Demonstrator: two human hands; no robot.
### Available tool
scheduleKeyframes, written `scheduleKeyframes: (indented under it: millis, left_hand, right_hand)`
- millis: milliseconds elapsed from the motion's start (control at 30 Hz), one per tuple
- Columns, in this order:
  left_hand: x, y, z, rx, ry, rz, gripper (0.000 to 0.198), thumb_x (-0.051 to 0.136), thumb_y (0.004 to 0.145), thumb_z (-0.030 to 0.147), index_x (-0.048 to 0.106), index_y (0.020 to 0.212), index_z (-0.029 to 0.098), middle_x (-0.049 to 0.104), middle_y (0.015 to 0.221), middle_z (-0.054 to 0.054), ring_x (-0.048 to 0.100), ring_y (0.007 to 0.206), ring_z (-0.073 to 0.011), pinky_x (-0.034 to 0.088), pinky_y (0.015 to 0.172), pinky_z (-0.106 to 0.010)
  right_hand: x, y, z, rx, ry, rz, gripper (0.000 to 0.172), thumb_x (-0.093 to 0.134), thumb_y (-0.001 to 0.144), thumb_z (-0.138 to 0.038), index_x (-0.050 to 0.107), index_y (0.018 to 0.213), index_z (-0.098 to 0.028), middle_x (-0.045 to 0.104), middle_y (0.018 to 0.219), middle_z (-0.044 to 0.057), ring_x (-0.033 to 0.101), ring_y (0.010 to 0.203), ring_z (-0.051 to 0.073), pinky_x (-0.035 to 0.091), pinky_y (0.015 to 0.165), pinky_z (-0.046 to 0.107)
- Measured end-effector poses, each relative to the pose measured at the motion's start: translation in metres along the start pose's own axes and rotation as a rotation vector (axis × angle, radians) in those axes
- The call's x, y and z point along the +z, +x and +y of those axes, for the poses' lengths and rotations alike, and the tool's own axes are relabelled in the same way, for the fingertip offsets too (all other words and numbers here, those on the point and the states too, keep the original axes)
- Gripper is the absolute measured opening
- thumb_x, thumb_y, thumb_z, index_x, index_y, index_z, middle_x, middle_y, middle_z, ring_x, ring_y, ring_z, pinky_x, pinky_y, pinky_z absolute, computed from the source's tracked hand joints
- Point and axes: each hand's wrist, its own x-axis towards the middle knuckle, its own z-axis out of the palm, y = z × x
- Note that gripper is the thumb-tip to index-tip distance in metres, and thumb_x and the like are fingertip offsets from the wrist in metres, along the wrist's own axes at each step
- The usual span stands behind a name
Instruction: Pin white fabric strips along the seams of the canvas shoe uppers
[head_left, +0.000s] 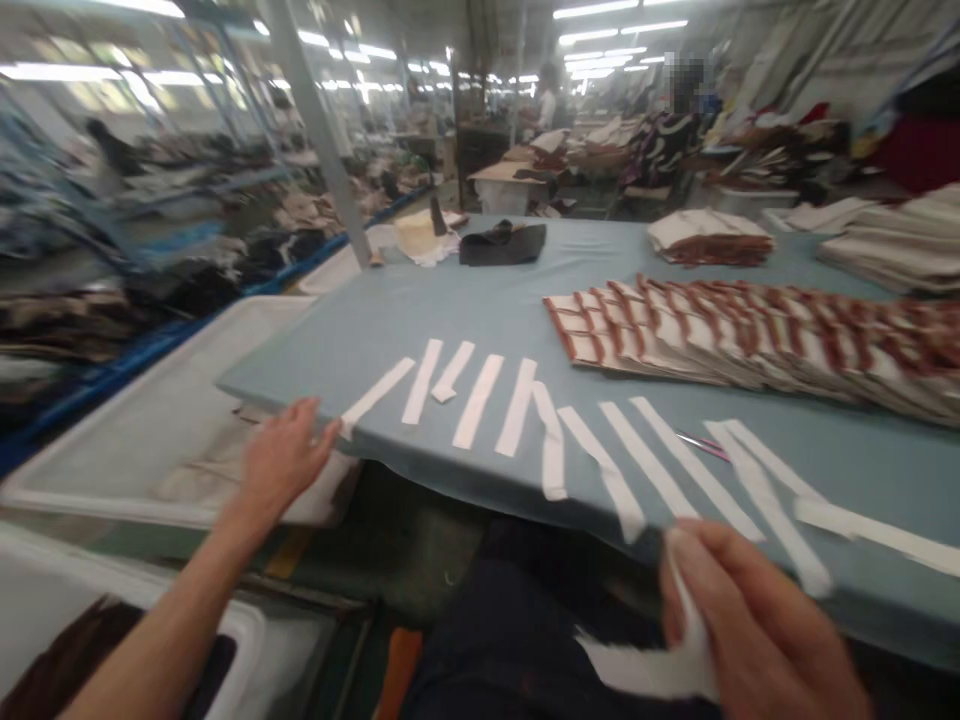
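On the left, a white tub (135, 430) sits below the near corner of the table (450, 310). Our left hand (281, 455) hovers there, fingers spread wide and holding nothing, its fingertips just beside the leftmost strip (379, 393). A row of white strips (478, 402) lies along the near edge of the table. Farther right, brown-and-white pieces (750, 330) are fanned out. Near right, our right hand (750, 620) pinches a bunch of white strips (645, 672) below the table edge.
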Motion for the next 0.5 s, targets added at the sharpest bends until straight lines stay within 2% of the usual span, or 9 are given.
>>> scheduleKeyframes:
  millis: [67,133,200,233,300,333,367,433,500]
  left_hand:
    - [-0.009,-0.021,0.020,0.036,-0.174,0.000,0.054,0.040,0.105,0.044,0.060,0.139,0.008,0.069,0.137,-0.017,0.068,0.120,-0.0343,0.053,0.103,-0.045]
    - [-0.011,-0.053,0.047,0.125,-0.595,-0.075,0.053,0.041,0.102,0.058,0.074,0.112,0.017,0.080,0.109,-0.006,0.073,0.101,-0.0268,0.055,0.091,-0.034]
    - [-0.006,-0.097,0.084,0.279,-0.990,-0.391,0.059,0.047,0.099,0.066,0.076,0.079,0.018,0.078,0.080,-0.005,0.070,0.080,-0.0221,0.054,0.080,-0.030]
    - [0.000,-0.122,0.105,0.384,-1.175,-0.621,0.066,0.045,0.099,0.069,0.076,0.074,0.018,0.077,0.075,-0.006,0.070,0.077,-0.0212,0.053,0.079,-0.030]
    - [0.016,-0.167,0.151,0.375,-1.514,-1.034,0.062,0.058,0.091,0.075,0.080,0.105,0.018,0.081,0.103,-0.011,0.073,0.093,-0.0248,0.054,0.083,-0.033]
    - [0.025,-0.185,0.175,0.342,-1.658,-1.169,0.071,0.070,0.085,0.074,0.071,0.133,0.022,0.073,0.133,-0.014,0.069,0.115,-0.0286,0.053,0.094,-0.036]
    - [0.033,-0.199,0.196,0.312,-1.815,-1.266,0.082,0.075,0.081,0.073,0.062,0.146,0.025,0.063,0.149,-0.015,0.063,0.128,-0.0309,0.050,0.102,-0.039]
    - [0.040,-0.214,0.233,0.179,-2.112,-1.301,0.080,0.073,0.085,0.069,0.058,0.149,0.023,0.059,0.154,-0.017,0.058,0.136,-0.0343,0.048,0.107,-0.044]
    - [0.036,-0.218,0.256,-0.057,-2.303,-1.181,0.066,0.075,0.090,0.058,0.061,0.145,0.025,0.060,0.153,-0.014,0.055,0.140,-0.0334,0.046,0.109,-0.043]
  right_hand:
    - [0.008,0.007,-0.021,-0.009,0.042,0.042,0.040,0.068,0.092,-0.060,0.058,0.081,-0.024,0.047,0.058,-0.005,0.040,0.049,0.012,0.035,0.045,0.024]
    - [0.015,0.018,-0.034,-0.038,0.146,0.011,0.041,0.066,0.094,-0.062,0.059,0.088,-0.023,0.044,0.058,-0.008,0.036,0.048,0.011,0.033,0.044,0.023]
    - [0.020,0.027,-0.039,-0.110,0.194,0.039,0.040,0.067,0.094,-0.060,0.058,0.086,-0.022,0.046,0.059,-0.008,0.037,0.049,0.010,0.034,0.046,0.023]
    - [0.021,0.030,-0.040,-0.146,0.218,0.062,0.039,0.068,0.093,-0.059,0.057,0.086,-0.022,0.047,0.060,-0.008,0.037,0.050,0.010,0.034,0.046,0.022]
    - [0.023,0.031,-0.041,-0.197,0.266,0.116,0.038,0.069,0.094,-0.057,0.058,0.086,-0.021,0.047,0.060,-0.008,0.038,0.051,0.010,0.034,0.047,0.022]
    - [0.023,0.030,-0.041,-0.207,0.294,0.135,0.039,0.069,0.094,-0.057,0.057,0.084,-0.021,0.046,0.060,-0.008,0.037,0.051,0.010,0.033,0.047,0.021]
    - [0.023,0.028,-0.040,-0.207,0.325,0.152,0.040,0.069,0.094,-0.056,0.055,0.081,-0.021,0.045,0.059,-0.009,0.036,0.050,0.009,0.032,0.046,0.021]
    - [0.021,0.023,-0.037,-0.189,0.398,0.200,0.042,0.069,0.095,-0.054,0.050,0.076,-0.022,0.041,0.058,-0.010,0.034,0.048,0.008,0.030,0.045,0.021]
    - [0.015,0.016,-0.031,-0.164,0.478,0.283,0.041,0.069,0.095,-0.050,0.047,0.074,-0.022,0.039,0.056,-0.011,0.033,0.046,0.008,0.029,0.044,0.020]
